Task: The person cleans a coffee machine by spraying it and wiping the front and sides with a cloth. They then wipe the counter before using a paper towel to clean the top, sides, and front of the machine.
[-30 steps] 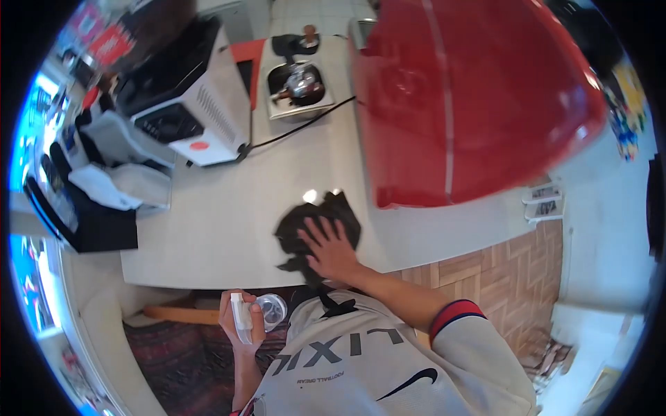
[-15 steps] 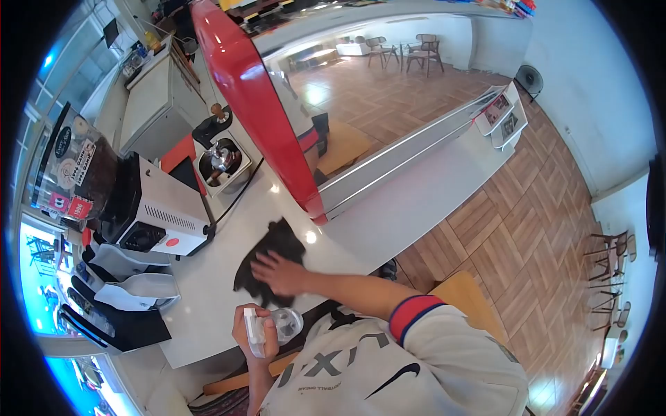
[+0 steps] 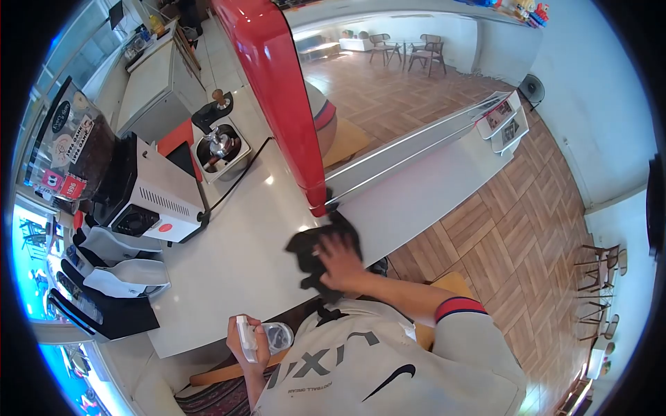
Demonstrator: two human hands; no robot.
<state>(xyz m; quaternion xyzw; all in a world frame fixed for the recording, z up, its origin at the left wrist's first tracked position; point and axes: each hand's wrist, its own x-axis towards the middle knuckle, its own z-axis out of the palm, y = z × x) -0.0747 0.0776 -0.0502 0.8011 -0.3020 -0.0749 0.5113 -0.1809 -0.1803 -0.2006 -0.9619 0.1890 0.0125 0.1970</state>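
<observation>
My right hand (image 3: 340, 263) lies flat with fingers spread on a black cloth (image 3: 309, 253), pressing it against the white countertop (image 3: 232, 260). The crumpled cloth reaches the counter's near edge, close to the foot of a red upright panel (image 3: 277, 90). Down at the left, in front of my body, my left hand (image 3: 243, 347) is wrapped round a spray bottle (image 3: 279, 338). Its body is clear and its head white, and it is held off the counter.
A coffee grinder (image 3: 149, 197) with a bean hopper stands at the left. Behind it, a metal container (image 3: 225, 163) holds a portafilter, with a tamper (image 3: 220, 97) beyond. White scoops (image 3: 128, 277) sit at the counter's left end. A glossy barrier (image 3: 409, 152) runs to the right.
My right hand has slid the black cloth to the right, toward the foot of the red panel and the counter edge. My left hand still holds the spray bottle, slightly lower in view.
</observation>
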